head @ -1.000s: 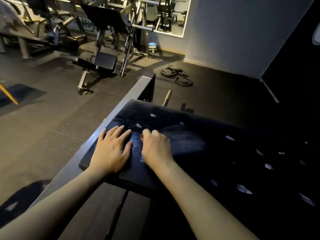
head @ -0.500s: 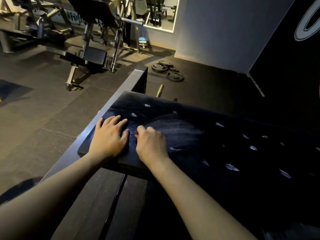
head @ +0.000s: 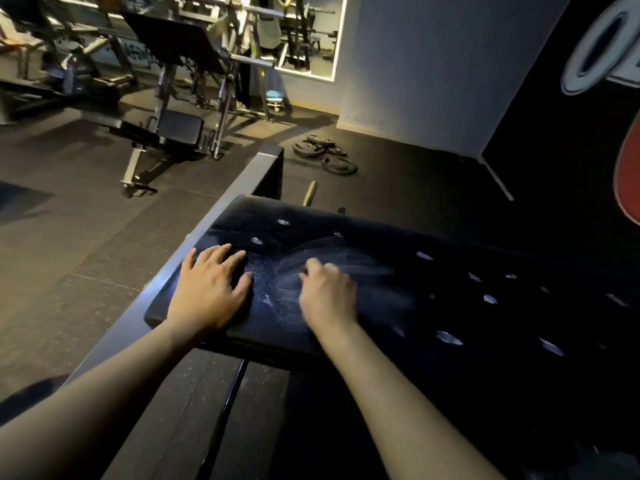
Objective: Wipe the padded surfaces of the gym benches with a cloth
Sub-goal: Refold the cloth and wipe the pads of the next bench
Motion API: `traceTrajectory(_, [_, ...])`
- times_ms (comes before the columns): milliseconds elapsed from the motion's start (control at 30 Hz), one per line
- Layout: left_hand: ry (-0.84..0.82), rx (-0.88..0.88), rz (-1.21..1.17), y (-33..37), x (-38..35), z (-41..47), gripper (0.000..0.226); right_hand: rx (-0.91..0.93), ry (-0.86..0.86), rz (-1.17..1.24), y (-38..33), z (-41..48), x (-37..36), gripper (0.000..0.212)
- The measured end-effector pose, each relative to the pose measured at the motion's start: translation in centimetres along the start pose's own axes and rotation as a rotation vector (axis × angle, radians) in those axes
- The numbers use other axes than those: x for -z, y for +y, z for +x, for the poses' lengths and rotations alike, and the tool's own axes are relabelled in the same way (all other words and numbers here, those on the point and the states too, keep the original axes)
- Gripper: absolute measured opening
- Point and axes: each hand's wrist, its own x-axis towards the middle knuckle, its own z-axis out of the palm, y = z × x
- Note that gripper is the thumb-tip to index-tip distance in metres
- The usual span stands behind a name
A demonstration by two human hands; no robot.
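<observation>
A dark padded bench (head: 485, 306) with shiny dimples fills the middle and right of the view. My left hand (head: 211, 289) rests flat on the pad's near left corner, fingers spread. To its right, my right hand (head: 327, 296) has its fingers curled on a dark mesh-like cloth (head: 367, 265) that lies on the pad. This hand is blurred by motion. A dull smeared patch shows on the pad around the cloth.
A grey metal beam (head: 242, 188) runs along the pad's left side. Beyond it stands another bench with a black seat (head: 181, 128) and racks. Weight plates (head: 325, 154) lie on the rubber floor. A grey wall and a black wall close the right side.
My right hand has slid to the right with the cloth, away from my left hand, which stays flat on the pad's corner.
</observation>
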Motion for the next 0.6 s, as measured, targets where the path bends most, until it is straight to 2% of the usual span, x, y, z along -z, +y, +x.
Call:
traceTrajectory(67, [-0.004, 0.007, -0.006, -0.3, 0.0, -0.1, 0.061, 0.148, -0.042, 0.021, -0.2, -0.6, 0.2, 0.019])
traceTrajectory(100, [-0.006, 0.01, -0.007, -0.3, 0.0, -0.1, 0.062, 0.166, -0.037, 0.014, 1.1, -0.7, 0.7, 0.02])
traceTrajectory(267, [0.008, 0.008, 0.006, 0.0, -0.1, -0.1, 0.06, -0.177, 0.059, -0.095, 11.8, 3.2, 2.8, 0.021])
traceTrajectory(367, [0.03, 0.026, -0.003, 0.1, -0.1, 0.1, 0.059, -0.227, 0.096, 0.004, 10.0, 7.2, 1.2, 0.02])
traceTrajectory(433, [0.028, 0.03, -0.016, 0.0, -0.1, 0.3, 0.059, -0.108, 0.053, 0.092, 5.3, 8.5, -0.7, 0.021])
traceTrajectory(500, [0.013, 0.029, -0.027, -0.1, 0.0, 0.3, 0.061, 0.123, -0.05, 0.117, 0.6, 7.3, -1.8, 0.023])
traceTrajectory(567, [0.007, 0.028, -0.028, -0.2, 0.0, 0.1, 0.062, 0.35, -0.148, 0.104, -0.8, 4.5, -1.3, 0.023])
traceTrajectory(600, [0.01, 0.029, -0.032, -0.2, 0.1, 0.0, 0.063, 0.405, -0.163, 0.109, 0.2, 3.5, -0.8, 0.023])
